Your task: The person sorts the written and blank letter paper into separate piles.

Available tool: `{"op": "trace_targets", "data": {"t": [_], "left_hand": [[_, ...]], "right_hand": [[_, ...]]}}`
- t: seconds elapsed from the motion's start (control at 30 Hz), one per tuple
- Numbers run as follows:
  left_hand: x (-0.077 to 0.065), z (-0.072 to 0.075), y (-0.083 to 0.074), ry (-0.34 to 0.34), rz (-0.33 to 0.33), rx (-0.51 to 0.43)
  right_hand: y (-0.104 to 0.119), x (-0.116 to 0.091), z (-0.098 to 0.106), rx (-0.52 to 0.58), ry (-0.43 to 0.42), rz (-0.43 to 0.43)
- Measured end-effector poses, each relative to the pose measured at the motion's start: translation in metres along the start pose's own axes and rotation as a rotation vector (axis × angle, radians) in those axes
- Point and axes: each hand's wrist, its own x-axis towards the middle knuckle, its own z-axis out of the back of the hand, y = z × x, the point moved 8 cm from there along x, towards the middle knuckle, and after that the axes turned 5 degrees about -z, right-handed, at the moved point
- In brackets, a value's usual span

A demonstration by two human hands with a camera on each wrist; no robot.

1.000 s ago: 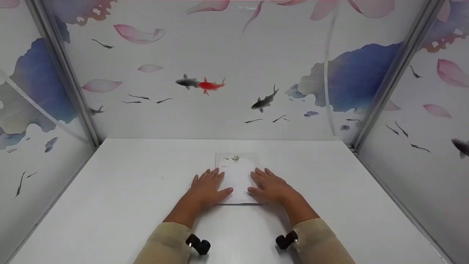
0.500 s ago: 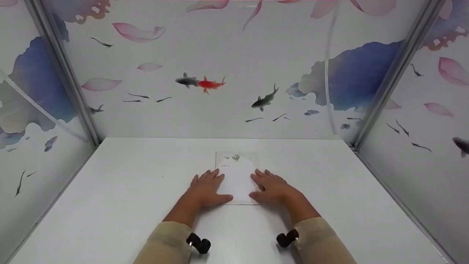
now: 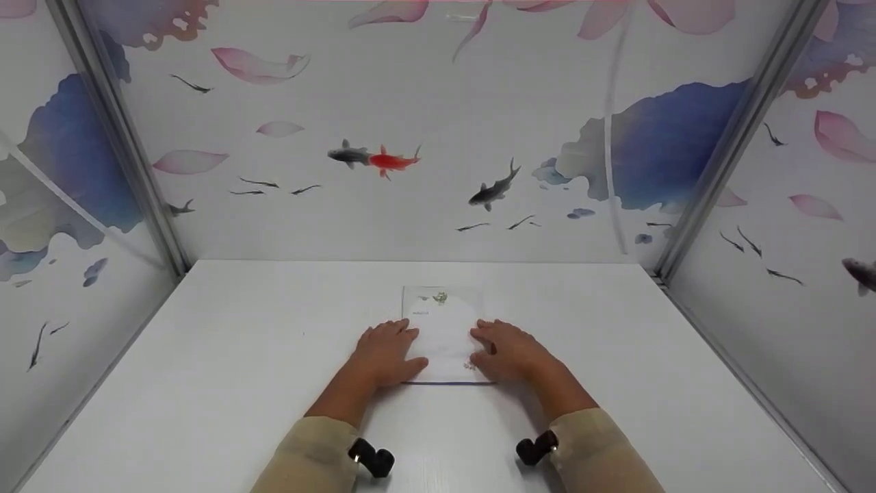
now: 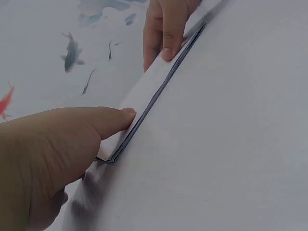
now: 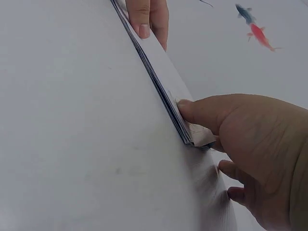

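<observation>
A thin white rectangular pad of stacked sheets (image 3: 445, 346) lies flat on the white table, with a small green picture near its far edge. Its near edge shows dark blue layers in both wrist views. My left hand (image 3: 389, 352) rests along its left side, fingers fairly straight and thumb on the top face. On the right side rests my right hand (image 3: 512, 350), its thumb also on the top near the front corner. The right wrist view shows that thumb (image 5: 199, 109) pressing beside a slightly bent corner. The hands cover the pad's side edges.
The white table (image 3: 239, 383) meets a back wall (image 3: 424, 219) printed with fish, petals and blue shapes. Similar side walls and grey metal posts (image 3: 137, 171) stand left and right. Small black devices (image 3: 371, 457) are worn at both sleeve cuffs.
Both hands have slid slightly toward the body, and the thumbs have shifted along the pad's front part. A small reddish print beside the right thumb now shows. The pad has barely moved.
</observation>
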Motion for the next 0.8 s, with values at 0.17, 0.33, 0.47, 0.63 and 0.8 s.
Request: {"op": "trace_targets", "data": {"t": [0.17,0.33,0.47,0.63,0.8], "left_hand": [[0.0012,0.0031,-0.0028,-0.037,0.024,0.033],[0.0022,0.004,-0.0045,-0.05,0.053,-0.002],[0.0034,0.004,-0.0061,-0.056,0.046,-0.027],[0.0059,0.0046,-0.007,-0.076,0.01,-0.037],[0.0071,0.0045,-0.0063,-0.081,0.004,-0.046]], "right_hand": [[0.0025,0.0026,0.0051,0.062,-0.086,-0.018],[0.0051,0.0035,0.0055,0.102,-0.091,-0.012],[0.0063,0.0037,0.0047,0.143,-0.071,-0.002],[0.0087,0.0027,0.006,0.145,-0.063,0.021],[0.0088,0.0018,0.007,0.154,-0.068,0.0]]}}
